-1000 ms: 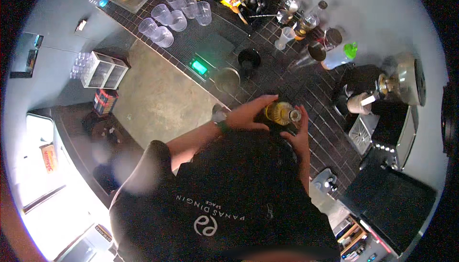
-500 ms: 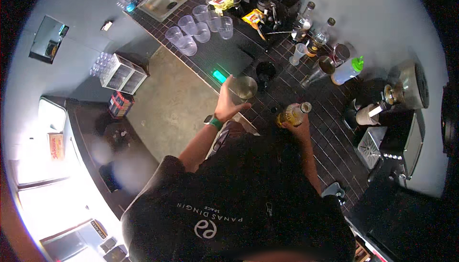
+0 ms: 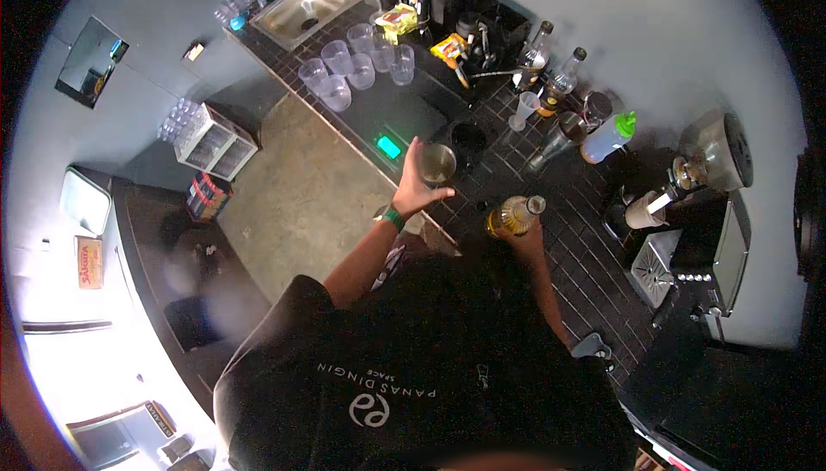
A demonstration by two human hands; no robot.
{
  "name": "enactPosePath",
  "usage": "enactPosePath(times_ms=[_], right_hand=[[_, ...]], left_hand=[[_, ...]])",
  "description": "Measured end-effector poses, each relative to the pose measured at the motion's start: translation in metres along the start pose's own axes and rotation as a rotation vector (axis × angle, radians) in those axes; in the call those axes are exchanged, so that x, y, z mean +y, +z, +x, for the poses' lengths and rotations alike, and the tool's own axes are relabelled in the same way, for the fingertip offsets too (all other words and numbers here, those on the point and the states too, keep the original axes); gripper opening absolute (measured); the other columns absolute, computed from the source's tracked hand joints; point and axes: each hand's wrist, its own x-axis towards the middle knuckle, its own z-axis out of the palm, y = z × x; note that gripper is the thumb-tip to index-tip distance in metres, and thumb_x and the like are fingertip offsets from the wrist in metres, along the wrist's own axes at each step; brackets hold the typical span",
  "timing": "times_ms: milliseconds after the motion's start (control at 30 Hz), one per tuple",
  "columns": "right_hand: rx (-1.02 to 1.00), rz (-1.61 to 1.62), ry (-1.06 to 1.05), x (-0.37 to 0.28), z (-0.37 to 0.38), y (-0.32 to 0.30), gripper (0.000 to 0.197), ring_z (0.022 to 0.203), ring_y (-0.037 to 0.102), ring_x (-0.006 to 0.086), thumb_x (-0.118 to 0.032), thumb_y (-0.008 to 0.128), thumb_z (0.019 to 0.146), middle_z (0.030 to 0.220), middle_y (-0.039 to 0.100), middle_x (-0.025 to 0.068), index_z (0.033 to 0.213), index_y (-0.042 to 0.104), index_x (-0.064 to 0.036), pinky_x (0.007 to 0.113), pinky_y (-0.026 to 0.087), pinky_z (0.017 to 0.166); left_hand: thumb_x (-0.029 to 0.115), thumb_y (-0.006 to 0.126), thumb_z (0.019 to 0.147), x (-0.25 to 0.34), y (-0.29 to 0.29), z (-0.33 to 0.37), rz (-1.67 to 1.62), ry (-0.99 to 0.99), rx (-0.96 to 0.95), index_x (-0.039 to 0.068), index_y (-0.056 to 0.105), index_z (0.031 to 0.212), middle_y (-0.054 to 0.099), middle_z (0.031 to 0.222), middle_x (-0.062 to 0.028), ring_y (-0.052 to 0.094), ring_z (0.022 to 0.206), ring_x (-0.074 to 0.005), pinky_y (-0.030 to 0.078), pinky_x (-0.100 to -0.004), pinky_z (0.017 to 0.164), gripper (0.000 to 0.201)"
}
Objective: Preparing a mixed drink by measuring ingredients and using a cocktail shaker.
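My left hand point(image 3: 416, 193) is curved around a round metal cup point(image 3: 438, 166), thumb on the near side and fingers on the far side. The cup's mouth faces up, and what is inside cannot be made out clearly. Beside it glows the green display point(image 3: 388, 147) of a dark, flat device, perhaps a scale. A ribbed clear bottle point(image 3: 514, 216) with yellow liquid is gripped in my right hand point(image 3: 527, 240). Its open neck leans to the right, apart from the cup. A dark round container point(image 3: 468, 137) stands just beyond the cup.
Several clear plastic cups point(image 3: 361, 70) stand at the far left, near a steel sink point(image 3: 301, 17). Along the back are syrup bottles point(image 3: 561, 82), a metal shaker cup point(image 3: 564, 131) and a green-capped squeeze bottle point(image 3: 609, 137). A coffee grinder point(image 3: 716, 151) and drip tray point(image 3: 656, 266) are at right.
The whole view has shifted slightly. Both hands keep the same hold on the cup and the bottle, with little visible movement against the counter.
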Motion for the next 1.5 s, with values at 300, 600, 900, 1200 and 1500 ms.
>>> enactPosePath(times_ms=[300, 600, 900, 1200, 1500], right_hand=[[0.013, -0.104, 0.017, -0.006, -0.008, -0.011, 0.088, 0.115, 0.062, 0.0252, -0.03, 0.096, 0.064, 0.127, 0.063, 0.0114, 0.134, 0.049, -0.0061, 0.041, 0.049, 0.102], [0.051, -0.069, -0.046, -0.022, -0.013, -0.016, 0.089, 0.118, 0.06, 0.0249, -0.029, 0.098, 0.061, 0.129, 0.061, 0.011, 0.133, 0.052, -0.0067, 0.039, 0.049, 0.102], [0.214, -0.047, 0.024, -0.014, -0.027, -0.023, 0.088, 0.116, 0.062, 0.0219, -0.027, 0.098, 0.061, 0.126, 0.063, 0.0088, 0.133, 0.052, -0.0068, 0.037, 0.05, 0.1], [0.312, 0.222, 0.008, -0.004, -0.013, 0.001, 0.078, 0.104, 0.066, 0.0195, -0.019, 0.093, 0.068, 0.116, 0.067, 0.0082, 0.132, 0.051, -0.0047, 0.036, 0.055, 0.093], [0.489, 0.057, -0.169, -0.149, 0.009, 0.001, 0.08, 0.118, 0.056, 0.0235, -0.014, 0.087, 0.074, 0.128, 0.057, 0.0108, 0.141, 0.045, -0.0017, 0.037, 0.045, 0.103]], left_hand=[[0.007, 0.077, 0.081, 0.136, 0.03, 0.135, 0.111, 0.256, -0.424, 0.006, 0.055, 0.129, 0.056, 0.13, -0.0171, 0.06, 0.118, -0.0345, 0.049, -0.0469, 0.1, 0.052], [0.007, 0.07, 0.078, 0.012, 0.195, 0.241, 0.631, 0.323, -0.594, 0.01, 0.043, 0.141, 0.049, 0.136, -0.0238, 0.057, 0.116, -0.0489, 0.053, -0.0528, 0.09, 0.068], [0.014, 0.083, 0.074, 0.093, 0.16, 0.22, 0.08, 0.42, -0.529, 0.001, 0.058, 0.122, 0.064, 0.115, -0.0175, 0.066, 0.102, -0.0356, 0.053, -0.0427, 0.088, 0.056], [-0.005, 0.078, 0.077, 0.202, -0.018, 0.146, -0.72, 0.093, -0.293, 0.004, 0.035, 0.142, 0.053, 0.123, -0.0095, 0.062, 0.119, -0.0288, 0.05, -0.0408, 0.102, 0.078], [0.025, 0.079, 0.086, 0.187, -0.123, 0.128, -0.919, 0.115, -0.125, 0.003, 0.045, 0.137, 0.06, 0.121, -0.0114, 0.064, 0.105, -0.0206, 0.058, -0.0361, 0.083, 0.065]])
